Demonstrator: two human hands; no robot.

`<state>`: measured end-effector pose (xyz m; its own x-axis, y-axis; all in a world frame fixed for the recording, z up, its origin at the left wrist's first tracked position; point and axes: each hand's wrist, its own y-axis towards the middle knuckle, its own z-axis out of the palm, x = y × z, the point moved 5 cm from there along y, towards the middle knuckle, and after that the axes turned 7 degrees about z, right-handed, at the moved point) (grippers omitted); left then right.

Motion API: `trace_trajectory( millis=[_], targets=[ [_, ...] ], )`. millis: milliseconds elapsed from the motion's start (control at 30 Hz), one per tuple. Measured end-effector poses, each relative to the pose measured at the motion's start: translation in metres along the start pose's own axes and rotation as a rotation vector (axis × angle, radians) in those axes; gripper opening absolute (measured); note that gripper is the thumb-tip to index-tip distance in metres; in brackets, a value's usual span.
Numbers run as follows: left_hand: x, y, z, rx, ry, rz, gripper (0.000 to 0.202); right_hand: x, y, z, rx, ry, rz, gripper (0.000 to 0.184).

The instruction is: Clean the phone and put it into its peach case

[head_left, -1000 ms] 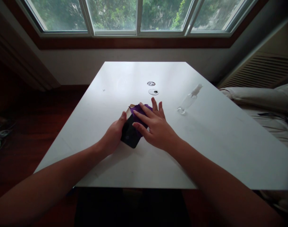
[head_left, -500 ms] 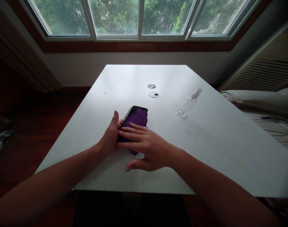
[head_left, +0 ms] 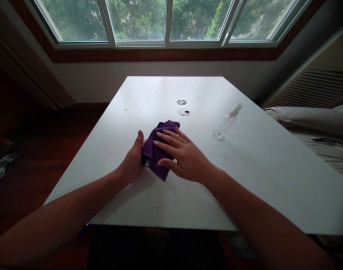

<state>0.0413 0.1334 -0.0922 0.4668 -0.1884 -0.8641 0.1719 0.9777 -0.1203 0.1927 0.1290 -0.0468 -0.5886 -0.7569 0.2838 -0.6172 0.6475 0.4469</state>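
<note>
A purple cloth (head_left: 158, 149) lies spread over a dark phone (head_left: 159, 124) on the white table (head_left: 255, 165); only a sliver of the phone shows at the cloth's far edge. My left hand (head_left: 133, 159) grips the phone's left side, thumb raised along its edge. My right hand (head_left: 182, 153) lies flat on the cloth with fingers stretched out, pressing it onto the phone.
A small clear spray bottle (head_left: 226, 120) lies on its side to the right of my hands. Two round cable holes (head_left: 184, 111) sit further back on the table. A bed with a pillow (head_left: 306, 116) adjoins the table's right side. Windows run along the far wall.
My right hand slid the cloth towards me, then back up and across the phone; the cloth now covers nearly the whole screen. My left hand has kept its hold on the phone's side.
</note>
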Motion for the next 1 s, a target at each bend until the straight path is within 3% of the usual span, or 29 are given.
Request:
trace_trajectory(
  millis=[133, 233, 400, 567, 833, 1000],
  targets=[
    [0.002, -0.004, 0.008, 0.056, 0.023, -0.011, 0.078, -0.022, 0.0, -0.001, 0.023, -0.066, 0.132, 0.066],
    [0.004, -0.005, 0.009, 0.071, 0.057, -0.023, 0.084, -0.024, -0.002, 0.004, 0.03, -0.096, 0.163, 0.075],
    [0.008, -0.004, 0.006, -0.006, -0.004, -0.029, 0.079, 0.009, -0.004, 0.02, 0.131, -0.052, 0.019, 0.085],
    [0.006, -0.008, 0.009, -0.052, -0.072, -0.11, 0.081, 0.034, -0.006, 0.019, 0.142, 0.025, -0.123, 0.088],
    [0.004, -0.003, 0.006, -0.054, -0.144, -0.122, 0.079, 0.025, -0.007, 0.006, 0.038, 0.108, -0.231, 0.074],
    [0.001, -0.001, 0.005, -0.079, -0.079, -0.033, 0.068, 0.004, -0.007, -0.005, -0.048, 0.105, -0.156, 0.063]
  ],
)
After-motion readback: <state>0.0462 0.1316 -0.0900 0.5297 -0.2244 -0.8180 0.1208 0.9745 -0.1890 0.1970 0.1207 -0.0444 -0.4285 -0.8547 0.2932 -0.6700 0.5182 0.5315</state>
